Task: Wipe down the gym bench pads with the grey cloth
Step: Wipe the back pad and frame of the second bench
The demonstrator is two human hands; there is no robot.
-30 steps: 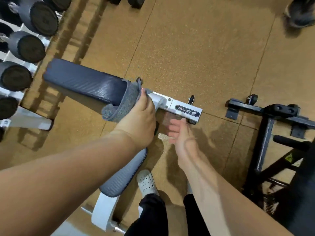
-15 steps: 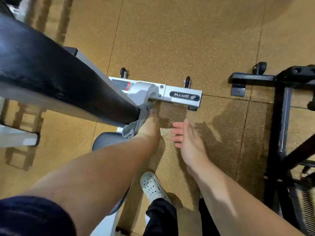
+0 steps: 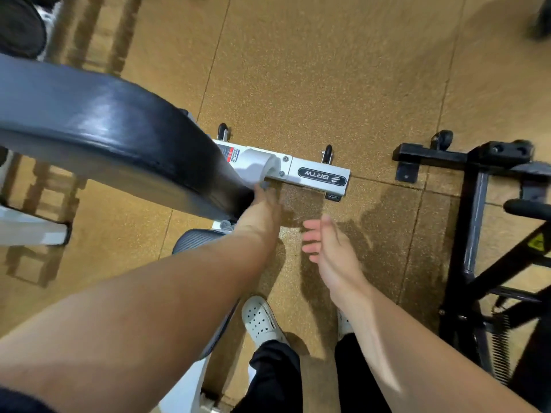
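The black back pad [image 3: 104, 135] of the bench slants across the left, blurred and close to the camera. My left hand [image 3: 259, 210] presses against the pad's lower end. The grey cloth [image 3: 225, 225] is mostly hidden under that hand and the pad; only a small grey fold shows below the pad's edge. My right hand [image 3: 328, 245] hangs free over the floor to the right, fingers apart, holding nothing. The dark textured seat pad [image 3: 193, 242] lies beneath my left forearm.
The bench's white base bar [image 3: 316, 174] with small wheels lies on the brown rubber floor just beyond my hands. A black metal frame [image 3: 474, 210] stands at the right. Dumbbells [image 3: 21, 28] sit at the top left. My white shoes [image 3: 259, 317] are below.
My left hand has carried the cloth from the top of the pad's end down around its edge, so the cloth is nearly hidden. The view has dropped closer to the pad. My right hand stays open.
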